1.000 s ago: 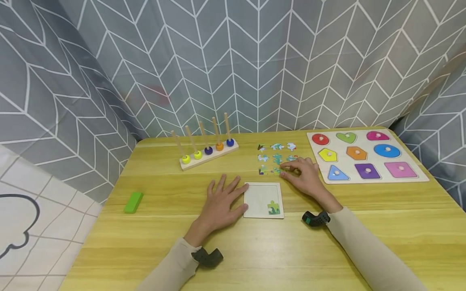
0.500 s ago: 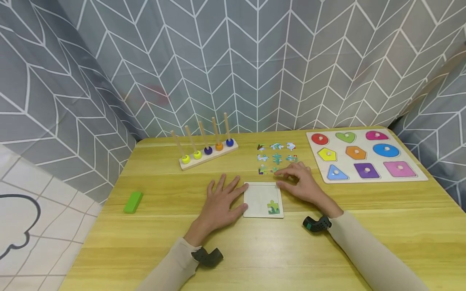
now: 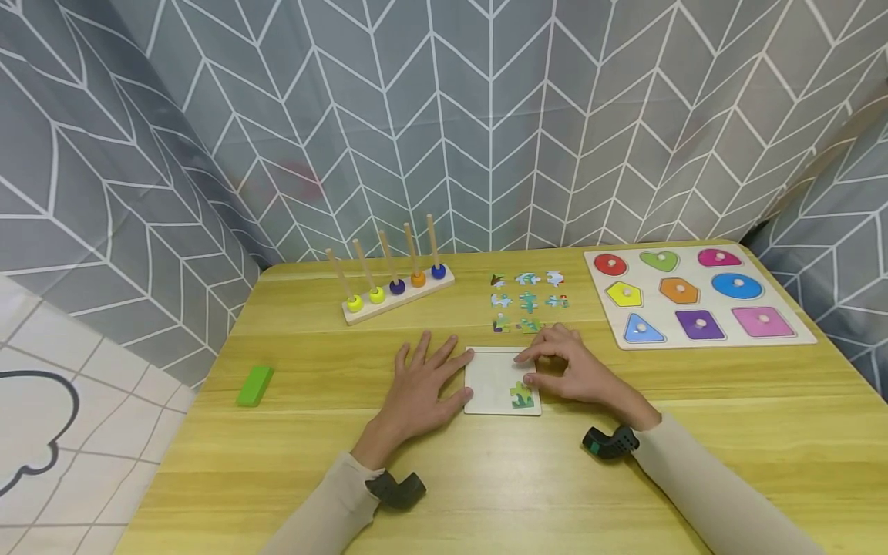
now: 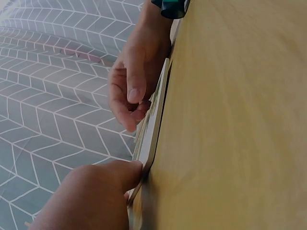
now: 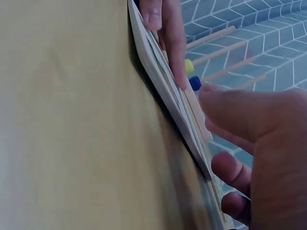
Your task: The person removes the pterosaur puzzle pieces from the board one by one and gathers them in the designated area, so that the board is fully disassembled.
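A square white puzzle tray (image 3: pixel 489 385) lies flat on the table, with one green jigsaw piece (image 3: pixel 520 395) in its near right corner. My left hand (image 3: pixel 418 401) rests on the table with spread fingers, its index finger and thumb touching the tray's left edge. Over the tray's right side is my right hand (image 3: pixel 572 366), thumb and index finger apart, thumb tip beside the green piece. No piece is visible between these fingers, also in the right wrist view. Behind the tray, loose jigsaw pieces (image 3: pixel 528 301) lie in rows.
A bead counting rack (image 3: pixel 416 293) with upright pegs stands at the back, left of the loose pieces. To the right lies a knobbed shape board (image 3: pixel 659 320). A green block (image 3: pixel 254 386) sits on the left of the wooden table (image 3: pixel 486 486). Patterned curtains hang behind.
My right hand has come from the nearest row of loose pieces toward me, over the tray's right side. My left hand and the tray stay in place.
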`<state>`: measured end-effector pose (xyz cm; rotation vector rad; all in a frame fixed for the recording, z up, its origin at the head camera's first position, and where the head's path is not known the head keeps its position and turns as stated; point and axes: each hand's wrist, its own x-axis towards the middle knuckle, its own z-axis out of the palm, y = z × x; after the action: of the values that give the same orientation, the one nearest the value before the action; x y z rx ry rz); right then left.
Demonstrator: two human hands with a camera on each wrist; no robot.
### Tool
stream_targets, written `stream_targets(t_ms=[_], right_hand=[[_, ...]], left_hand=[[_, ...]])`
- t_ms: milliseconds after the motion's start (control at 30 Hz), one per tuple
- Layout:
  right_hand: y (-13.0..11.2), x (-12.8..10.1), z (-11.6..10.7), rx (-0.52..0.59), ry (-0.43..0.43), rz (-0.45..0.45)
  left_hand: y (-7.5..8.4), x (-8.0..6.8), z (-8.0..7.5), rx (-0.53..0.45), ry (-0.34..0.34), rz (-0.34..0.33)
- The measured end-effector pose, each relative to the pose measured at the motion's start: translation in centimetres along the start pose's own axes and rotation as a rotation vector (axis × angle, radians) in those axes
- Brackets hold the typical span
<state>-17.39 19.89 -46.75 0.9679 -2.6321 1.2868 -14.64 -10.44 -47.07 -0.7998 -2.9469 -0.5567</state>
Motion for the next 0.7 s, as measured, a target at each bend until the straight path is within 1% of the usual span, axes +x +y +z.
stream_targets(t_ms=[133, 267, 500, 700], right_hand=[[-0.31, -0.24, 0.25, -0.008, -0.038, -0.041], [-0.59, -0.36, 0.37, -0.053, -0.085, -0.062], [-1.0, -0.52, 0.36, -0.093, -0.139, -0.048], [-0.96, -0.54, 0.43, -0.105, -0.149, -0.05]], left_hand=[[0.04, 0.02, 0.03, -0.002, 0.017, 0.009], [0.09, -0.01, 0.01, -0.014, 0.035, 0.022], [0.14, -0.08, -0.03, -0.022, 0.034, 0.021], [0.14, -0.04, -0.07, -0.024, 0.019, 0.012]])
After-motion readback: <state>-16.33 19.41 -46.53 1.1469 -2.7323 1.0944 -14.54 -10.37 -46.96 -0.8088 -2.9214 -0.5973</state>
